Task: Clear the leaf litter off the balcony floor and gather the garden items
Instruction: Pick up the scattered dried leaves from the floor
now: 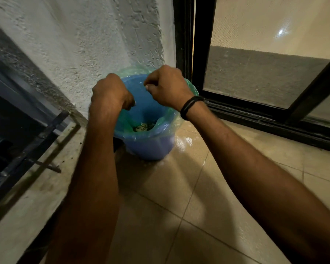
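A blue bin (151, 147) stands on the tiled floor in the corner by the wall. A thin green plastic liner (166, 119) is draped over its rim. Leaf litter (143, 127) lies at the bottom inside. My left hand (111, 92) is at the bin's left rim, fingers curled and pinching the liner's edge. My right hand (166, 86) is at the far right rim, fingers curled and pinching the liner there. A black band is on my right wrist.
A rough white plastered wall (88, 39) rises behind the bin. A black-framed sliding door with mesh (255, 73) is on the right. A dark metal railing (32, 141) on a dirty ledge runs along the left. Beige floor tiles (179, 206) lie below.
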`<state>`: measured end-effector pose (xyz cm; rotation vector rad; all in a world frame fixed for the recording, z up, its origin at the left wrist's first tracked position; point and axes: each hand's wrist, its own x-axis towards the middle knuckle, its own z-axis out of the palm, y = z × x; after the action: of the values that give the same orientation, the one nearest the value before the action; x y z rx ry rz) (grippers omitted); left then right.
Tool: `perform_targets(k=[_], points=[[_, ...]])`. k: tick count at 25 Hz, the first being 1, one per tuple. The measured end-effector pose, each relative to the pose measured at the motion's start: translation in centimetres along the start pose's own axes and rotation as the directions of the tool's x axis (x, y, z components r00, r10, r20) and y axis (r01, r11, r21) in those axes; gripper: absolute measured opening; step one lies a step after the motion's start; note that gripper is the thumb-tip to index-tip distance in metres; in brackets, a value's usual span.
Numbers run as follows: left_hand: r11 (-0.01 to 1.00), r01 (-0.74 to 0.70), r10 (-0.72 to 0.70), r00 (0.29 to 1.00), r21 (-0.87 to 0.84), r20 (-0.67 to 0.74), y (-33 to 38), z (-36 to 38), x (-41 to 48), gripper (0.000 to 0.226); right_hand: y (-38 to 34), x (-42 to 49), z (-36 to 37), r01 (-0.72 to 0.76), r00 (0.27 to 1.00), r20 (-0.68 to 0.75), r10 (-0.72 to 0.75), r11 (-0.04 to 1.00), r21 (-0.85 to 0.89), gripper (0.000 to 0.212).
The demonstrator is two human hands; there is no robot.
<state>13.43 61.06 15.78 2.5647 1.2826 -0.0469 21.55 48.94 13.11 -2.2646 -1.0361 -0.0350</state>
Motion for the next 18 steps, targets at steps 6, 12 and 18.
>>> perform_targets(k=[6, 12, 18], points=[[0.95, -0.294, 0.26, 0.932, -0.104, -0.251, 4.6, -0.4, -2.4, 0.03, 2.1, -1.1, -3.1, -0.112, 0.954, -0.241, 0.177, 0.959, 0.262, 0.014], [0.689, -0.685, 0.591, 0.72, -0.236, -0.362, 16.5, 2.7, -10.5, 0.023, 10.6, -7.4, -7.2, -0.331, 0.754, -0.462, 0.467, 0.878, 0.346, 0.022], [0.537, -0.814, 0.836, 0.548, -0.221, 0.011, 28.3, 15.9, -19.0, 0.014, 21.3, -22.9, -11.4, -0.69, 0.426, -0.505, 0.751, 0.631, 0.355, 0.015]])
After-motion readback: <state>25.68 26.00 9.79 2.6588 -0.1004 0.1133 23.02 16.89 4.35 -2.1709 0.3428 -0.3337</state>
